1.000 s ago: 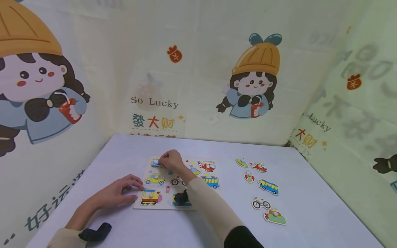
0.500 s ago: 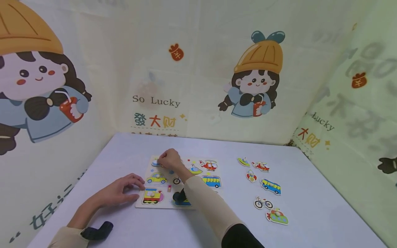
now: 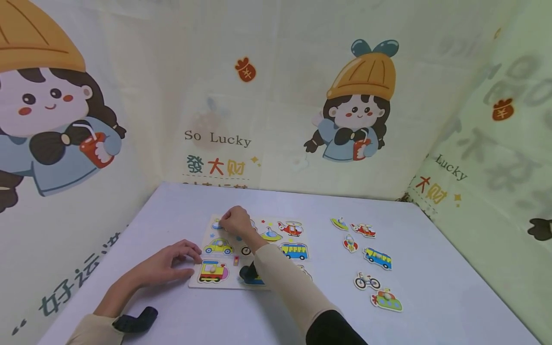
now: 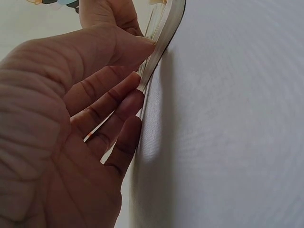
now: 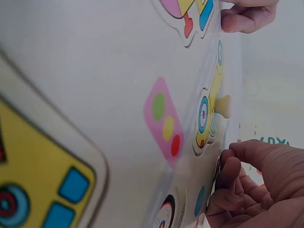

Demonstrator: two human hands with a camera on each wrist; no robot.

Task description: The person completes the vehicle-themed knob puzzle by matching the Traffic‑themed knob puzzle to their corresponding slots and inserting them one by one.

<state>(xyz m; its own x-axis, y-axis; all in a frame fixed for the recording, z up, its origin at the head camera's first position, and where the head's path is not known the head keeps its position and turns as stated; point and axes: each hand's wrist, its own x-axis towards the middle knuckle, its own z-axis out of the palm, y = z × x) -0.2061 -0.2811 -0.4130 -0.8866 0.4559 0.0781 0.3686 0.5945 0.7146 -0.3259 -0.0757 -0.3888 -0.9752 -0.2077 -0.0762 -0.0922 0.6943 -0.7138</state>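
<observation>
The wooden puzzle board [image 3: 233, 278] lies on the table, with a yellow car piece [image 3: 218, 246] and a train piece [image 3: 213, 271] set in it. At its far left corner my right hand [image 3: 237, 222] pinches a small blue-and-white puzzle piece [image 3: 216, 224], largely hidden by the fingers. The right wrist view shows thumb and fingertips [image 5: 230, 154] together close over the board, just beyond the car's knob [image 5: 223, 105]. My left hand [image 3: 168, 263] rests at the board's left side, its loosely bent fingers [image 4: 127, 107] and thumb touching the edge.
Right of the board lie several loose pieces: a green-and-yellow one [image 3: 339, 224], a helicopter [image 3: 363, 230], a red-rimmed one [image 3: 350, 244], a bus [image 3: 377, 258], a bicycle [image 3: 367, 281] and a submarine [image 3: 386, 300]. Printed cloth walls [image 3: 280, 143] enclose the white table [image 3: 431, 268].
The head view has shifted slightly. My right hand stays at the board's far left corner with only slight movement, and my left hand keeps its place at the edge.
</observation>
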